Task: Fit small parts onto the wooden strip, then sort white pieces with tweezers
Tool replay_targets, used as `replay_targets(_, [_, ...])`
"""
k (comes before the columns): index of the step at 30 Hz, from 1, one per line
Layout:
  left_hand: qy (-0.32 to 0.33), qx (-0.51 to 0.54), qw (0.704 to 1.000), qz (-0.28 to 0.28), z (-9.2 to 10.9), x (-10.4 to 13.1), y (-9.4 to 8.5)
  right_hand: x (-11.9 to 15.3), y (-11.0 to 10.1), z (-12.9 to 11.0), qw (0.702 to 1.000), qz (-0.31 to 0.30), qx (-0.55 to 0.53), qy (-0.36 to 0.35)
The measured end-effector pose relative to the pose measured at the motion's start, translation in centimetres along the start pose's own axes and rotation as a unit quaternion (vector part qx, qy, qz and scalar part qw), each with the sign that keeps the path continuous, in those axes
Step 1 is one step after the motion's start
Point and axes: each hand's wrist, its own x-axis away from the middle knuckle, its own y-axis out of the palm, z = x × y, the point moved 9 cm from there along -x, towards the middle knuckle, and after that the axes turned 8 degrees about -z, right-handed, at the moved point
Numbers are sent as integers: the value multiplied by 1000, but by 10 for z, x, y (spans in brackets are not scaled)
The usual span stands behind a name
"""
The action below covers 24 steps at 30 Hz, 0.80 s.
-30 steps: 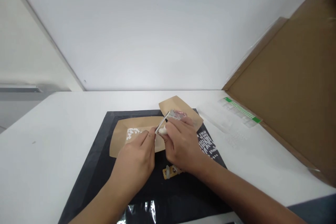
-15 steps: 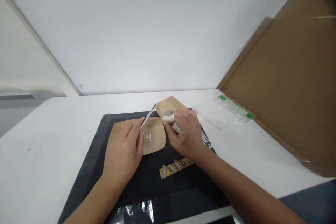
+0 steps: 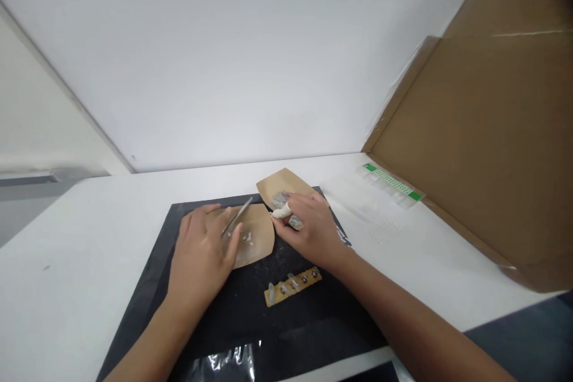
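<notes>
My left hand is over the left brown paper piece, its thumb and fingers apart around a thin silvery tool. That tool slants up to the right and seems loosely held; its lower end is hidden. Small whitish bits lie on the paper beside the thumb. My right hand is closed in a pinch at the paper's right edge. A white covering wraps one of its fingertips, and whatever it pinches is too small to make out. Behind it, another brown paper piece carries greyish-clear material.
A yellow strip with several shiny round beads and clear pieces lies on the black mat. A clear packet with a green band rests on the white table. Cardboard stands at the right.
My left thumb and fingers have spread apart, and the silvery tool sits lower between them. My right hand stays in its pinch near the paper's edge. The whole view has shifted slightly.
</notes>
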Motion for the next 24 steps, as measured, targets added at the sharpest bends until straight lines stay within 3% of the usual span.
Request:
replay_targets(4, [47, 151, 986, 55, 18, 2, -11, 4, 1, -10, 999, 13, 5, -31])
replay_targets(11, [-3, 344, 939, -14, 18, 6, 11, 14, 4, -39, 992, -5, 55, -109])
replay_targets(19, [-97, 408, 907, -44, 6, 15, 21, 19, 6, -41, 987, 0, 92, -135])
replay_targets(24, [-170, 454, 870, -87, -2, 17, 34, 19, 5, -41, 986, 9, 93, -137])
